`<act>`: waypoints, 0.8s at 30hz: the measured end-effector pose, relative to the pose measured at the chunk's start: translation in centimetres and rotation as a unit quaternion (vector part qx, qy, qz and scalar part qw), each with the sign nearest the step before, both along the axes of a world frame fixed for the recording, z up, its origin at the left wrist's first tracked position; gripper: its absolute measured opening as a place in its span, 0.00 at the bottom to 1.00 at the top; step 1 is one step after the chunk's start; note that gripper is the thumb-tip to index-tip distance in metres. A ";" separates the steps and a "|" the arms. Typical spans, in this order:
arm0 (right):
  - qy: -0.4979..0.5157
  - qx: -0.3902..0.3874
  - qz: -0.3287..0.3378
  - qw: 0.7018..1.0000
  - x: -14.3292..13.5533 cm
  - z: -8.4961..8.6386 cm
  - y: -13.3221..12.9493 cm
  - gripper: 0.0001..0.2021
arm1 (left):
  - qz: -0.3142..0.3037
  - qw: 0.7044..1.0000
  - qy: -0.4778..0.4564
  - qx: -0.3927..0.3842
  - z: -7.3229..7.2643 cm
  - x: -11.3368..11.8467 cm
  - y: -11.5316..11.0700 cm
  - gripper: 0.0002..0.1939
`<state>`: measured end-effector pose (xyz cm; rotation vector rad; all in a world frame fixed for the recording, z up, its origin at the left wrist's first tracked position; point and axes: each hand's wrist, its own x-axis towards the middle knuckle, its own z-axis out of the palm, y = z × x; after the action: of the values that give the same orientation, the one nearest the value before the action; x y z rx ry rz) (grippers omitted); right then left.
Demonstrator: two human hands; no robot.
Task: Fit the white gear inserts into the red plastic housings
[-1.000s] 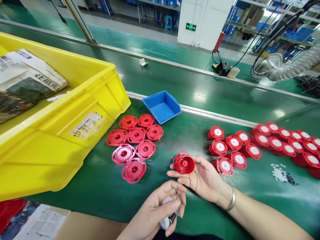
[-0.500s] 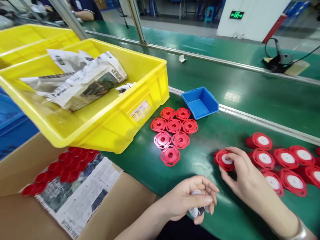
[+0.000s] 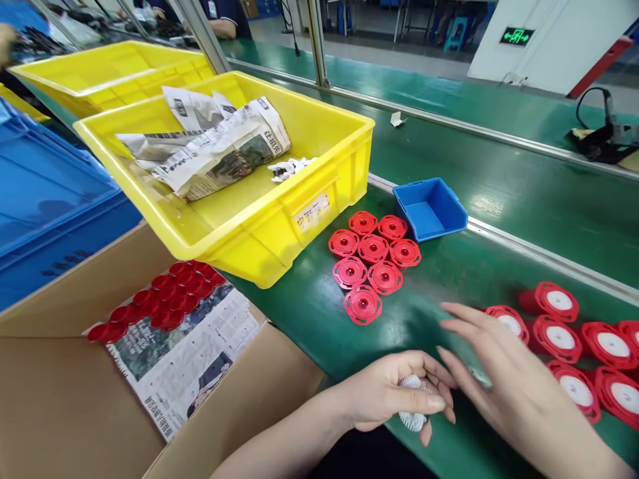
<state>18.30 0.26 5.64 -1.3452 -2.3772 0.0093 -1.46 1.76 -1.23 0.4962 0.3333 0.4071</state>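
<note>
My left hand is curled around several small white toothed gears, partly hidden by the fingers. My right hand hovers just to its right, fingers stretched and apart, with nothing seen in it. Right behind the right fingers stands a red round part with a white disc on top. More such red parts with white discs stand to the right, some half hidden by the right hand. Beyond the hands is a cluster of red flanged parts with bare red centres.
A yellow bin holds newspaper packets and small white parts. Beside the red cluster sits a blue tray. At left, a cardboard box contains newspaper and red parts. Behind runs a metal rail. A person's arm shows far back.
My right hand has let go of the red part with the white disc, and its fingers have spread. My left hand still holds the gears. The view has turned left.
</note>
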 end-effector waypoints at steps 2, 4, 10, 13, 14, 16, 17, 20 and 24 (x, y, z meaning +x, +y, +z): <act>0.013 -0.050 0.067 0.996 -2.1 -0.2 1.2 0.15 | -0.004 1.000 0.010 0.019 0.0 0.1 0.0 0.20; 0.010 -0.076 0.108 0.991 -4.0 -0.2 2.6 0.15 | -0.013 0.999 0.023 0.045 0.0 0.1 0.0 0.19; -0.058 -0.133 0.156 0.977 -7.1 0.0 5.3 0.17 | -0.063 0.994 0.009 0.086 0.0 -0.3 0.0 0.22; -0.060 -0.138 0.158 0.976 -6.5 0.0 5.2 0.20 | -0.075 0.993 0.004 0.093 -0.3 -0.5 0.0 0.19; -0.057 -0.138 0.158 0.976 -6.1 0.0 5.0 0.20 | -0.083 0.992 -0.001 0.098 -0.4 -0.5 0.0 0.19; -0.049 -0.139 0.158 0.976 -5.1 0.0 4.5 0.20 | -0.099 0.989 -0.010 0.111 -0.7 -0.6 0.1 0.17; -0.045 -0.142 0.158 0.976 -4.6 0.0 4.2 0.20 | -0.108 0.987 -0.010 0.118 -0.7 -0.6 0.1 0.16; -0.042 -0.153 0.153 0.975 -3.4 0.1 3.4 0.21 | -0.124 0.984 -0.004 0.127 -0.8 -0.5 0.2 0.15; -0.047 -0.162 0.149 0.974 -2.2 0.4 2.6 0.21 | -0.129 0.983 0.005 0.132 -0.3 -0.4 0.6 0.15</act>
<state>16.07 2.88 6.00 -1.1249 -2.7259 0.4441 -1.83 2.34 -1.54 0.7918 0.2218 0.1969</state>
